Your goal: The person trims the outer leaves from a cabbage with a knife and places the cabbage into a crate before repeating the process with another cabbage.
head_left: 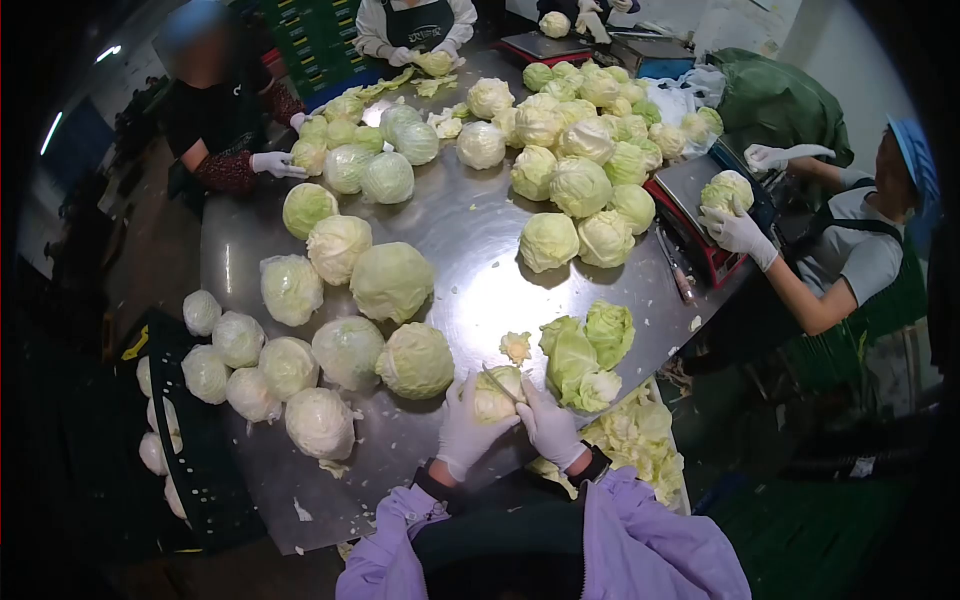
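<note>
A small pale green cabbage (493, 405) is between my two white-gloved hands at the near edge of the metal table. My left hand (468, 432) is closed around its left side. My right hand (549, 424) is closed at its right side on a knife (496, 381), whose thin blade lies across the cabbage; the handle is hidden in the glove. Just beyond the cabbage lies a cut-off stem piece (515, 347). Loose green outer leaves (572, 362) sit to the right of my right hand. A larger unwrapped cabbage (415, 360) stands beyond my left hand.
Wrapped cabbages (288, 367) cover the table's left side, beside a dark crate (195, 450). A cabbage pile (580, 140) fills the back right. A scale (700, 205) and another knife (676, 268) are at the right. Leaf trimmings (635, 440) fill a bin beside me. Several co-workers stand around.
</note>
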Available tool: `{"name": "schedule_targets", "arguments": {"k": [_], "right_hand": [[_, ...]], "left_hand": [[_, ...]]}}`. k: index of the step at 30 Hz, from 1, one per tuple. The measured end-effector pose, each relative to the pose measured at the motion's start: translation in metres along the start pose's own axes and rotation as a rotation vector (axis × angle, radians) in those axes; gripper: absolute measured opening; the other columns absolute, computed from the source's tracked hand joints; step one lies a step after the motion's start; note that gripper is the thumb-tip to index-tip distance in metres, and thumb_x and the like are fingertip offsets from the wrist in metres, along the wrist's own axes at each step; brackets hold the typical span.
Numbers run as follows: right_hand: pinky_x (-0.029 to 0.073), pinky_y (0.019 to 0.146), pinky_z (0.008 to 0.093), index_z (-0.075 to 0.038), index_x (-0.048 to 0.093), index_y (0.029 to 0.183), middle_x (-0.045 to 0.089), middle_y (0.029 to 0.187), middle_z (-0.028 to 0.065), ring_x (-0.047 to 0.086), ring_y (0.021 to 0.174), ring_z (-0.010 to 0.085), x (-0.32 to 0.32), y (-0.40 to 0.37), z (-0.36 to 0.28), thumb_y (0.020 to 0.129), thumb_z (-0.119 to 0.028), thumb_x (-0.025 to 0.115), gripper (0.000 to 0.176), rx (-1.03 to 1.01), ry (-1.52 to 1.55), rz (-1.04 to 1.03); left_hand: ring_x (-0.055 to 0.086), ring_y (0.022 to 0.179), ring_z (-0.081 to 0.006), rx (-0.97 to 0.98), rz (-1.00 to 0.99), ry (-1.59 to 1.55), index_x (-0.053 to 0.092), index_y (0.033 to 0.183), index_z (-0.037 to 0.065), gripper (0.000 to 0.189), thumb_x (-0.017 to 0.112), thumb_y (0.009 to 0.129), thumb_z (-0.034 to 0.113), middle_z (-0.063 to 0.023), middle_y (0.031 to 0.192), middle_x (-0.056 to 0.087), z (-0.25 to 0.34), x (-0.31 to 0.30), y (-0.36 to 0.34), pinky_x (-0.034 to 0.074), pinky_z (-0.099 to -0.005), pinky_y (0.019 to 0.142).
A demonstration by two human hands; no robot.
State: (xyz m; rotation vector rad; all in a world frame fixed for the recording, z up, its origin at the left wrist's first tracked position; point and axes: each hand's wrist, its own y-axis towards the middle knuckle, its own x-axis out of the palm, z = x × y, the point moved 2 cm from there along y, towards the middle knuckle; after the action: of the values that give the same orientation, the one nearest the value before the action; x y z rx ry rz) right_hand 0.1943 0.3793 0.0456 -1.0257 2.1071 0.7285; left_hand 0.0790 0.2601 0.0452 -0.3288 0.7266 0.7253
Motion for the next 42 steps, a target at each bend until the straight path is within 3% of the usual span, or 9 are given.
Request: {"name": "schedule_targets", "arguments": {"k": [11,15,17,19,23,25,36,39,42], "right_hand": [[0.05,0.061,0.0447,-0.012,0.061,0.109,0.065,0.088,0.0154,0.063,0.071,0.0364,0.027,0.027,0.039,0.095,-0.033,0.049,0.029,0.043,0.063,0.097],[0.049,0.064,0.0474,-0.011,0.06,0.106,0.064,0.089,0.0193,0.062,0.075,0.04,0.046,0.029,0.082,0.098,-0.038,0.04,0.034,0.317,0.045,-0.195],[0.049,0.065,0.0454,-0.01,0.061,0.106,0.064,0.088,0.0205,0.063,0.079,0.0384,0.055,0.013,0.092,0.098,-0.034,0.041,0.032,0.252,0.378,-0.125],[0.049,0.067,0.0433,-0.01,0.056,0.12,0.064,0.089,0.0216,0.063,0.082,0.0383,0.031,0.01,0.066,0.098,-0.031,0.043,0.033,0.384,0.483,-0.241],[0.05,0.069,0.0417,-0.006,0.035,0.142,0.065,0.099,0.0216,0.064,0.081,0.0373,-0.002,0.009,0.016,0.095,-0.031,0.049,0.054,0.1,0.252,-0.038],[0.051,0.066,0.0422,-0.005,0.038,0.139,0.065,0.1,0.0203,0.064,0.078,0.0358,0.007,0.006,0.005,0.094,-0.032,0.051,0.054,-0.046,0.057,-0.009],[0.05,0.066,0.0447,-0.01,0.06,0.113,0.065,0.09,0.0191,0.063,0.079,0.0365,0.025,0.03,0.036,0.097,-0.033,0.044,0.032,0.182,0.134,-0.046],[0.05,0.059,0.0393,-0.01,0.061,0.107,0.065,0.08,0.016,0.064,0.066,0.0303,0.039,0.03,0.064,0.099,-0.035,0.041,0.033,0.384,0.355,-0.042],[0.041,0.046,0.0257,-0.005,0.06,0.104,0.051,0.066,-0.0012,0.047,0.048,0.008,0.052,0.014,0.094,0.101,-0.039,0.038,0.041,0.636,0.947,-0.052]], "left_hand": [[0.045,0.114,-0.0447,-0.108,-0.049,0.033,0.034,0.14,0.006,0.095,0.075,0.068,0.054,-0.0262,0.129,0.039,0.004,0.008,0.014,0.042,-0.0501,0.093],[0.044,0.118,-0.0409,0.039,-0.014,0.084,0.033,0.141,0.002,0.094,0.077,0.071,0.046,-0.0252,0.133,0.039,0.001,0.002,-0.005,0.04,-0.0457,0.098],[0.044,0.119,-0.038,0.069,-0.015,0.027,0.031,0.141,0.0,0.093,0.078,0.072,0.039,-0.024,0.132,0.041,-0.018,-0.006,-0.011,0.038,-0.0431,0.101],[0.041,0.124,-0.0348,0.038,-0.057,-0.386,0.028,0.144,-0.001,0.095,0.079,0.073,0.036,-0.0229,0.134,0.039,-0.04,-0.013,-0.01,0.035,-0.0402,0.105],[0.042,0.123,-0.0369,0.037,0.012,-0.185,0.032,0.142,0.001,0.094,0.077,0.072,0.045,-0.0228,0.136,0.037,-0.028,-0.006,-0.009,0.039,-0.0427,0.101],[0.043,0.122,-0.0376,0.048,-0.002,-0.102,0.032,0.142,0.002,0.093,0.077,0.072,0.045,-0.0219,0.136,0.038,-0.018,-0.004,-0.008,0.04,-0.043,0.1],[0.043,0.119,-0.0404,-0.019,-0.017,0.016,0.034,0.141,0.005,0.093,0.076,0.07,0.047,-0.0206,0.134,0.039,-0.012,0.0,0.0,0.04,-0.0461,0.098],[0.041,0.122,-0.0397,0.055,-0.044,-0.032,0.032,0.142,0.005,0.093,0.077,0.071,0.045,-0.0223,0.137,0.037,-0.022,-0.007,-0.005,0.037,-0.0448,0.102],[0.036,0.131,-0.0364,0.115,-0.145,-0.245,0.028,0.145,0.003,0.096,0.079,0.071,0.039,-0.0225,0.143,0.031,-0.048,-0.018,-0.012,0.033,-0.0413,0.107]]}}
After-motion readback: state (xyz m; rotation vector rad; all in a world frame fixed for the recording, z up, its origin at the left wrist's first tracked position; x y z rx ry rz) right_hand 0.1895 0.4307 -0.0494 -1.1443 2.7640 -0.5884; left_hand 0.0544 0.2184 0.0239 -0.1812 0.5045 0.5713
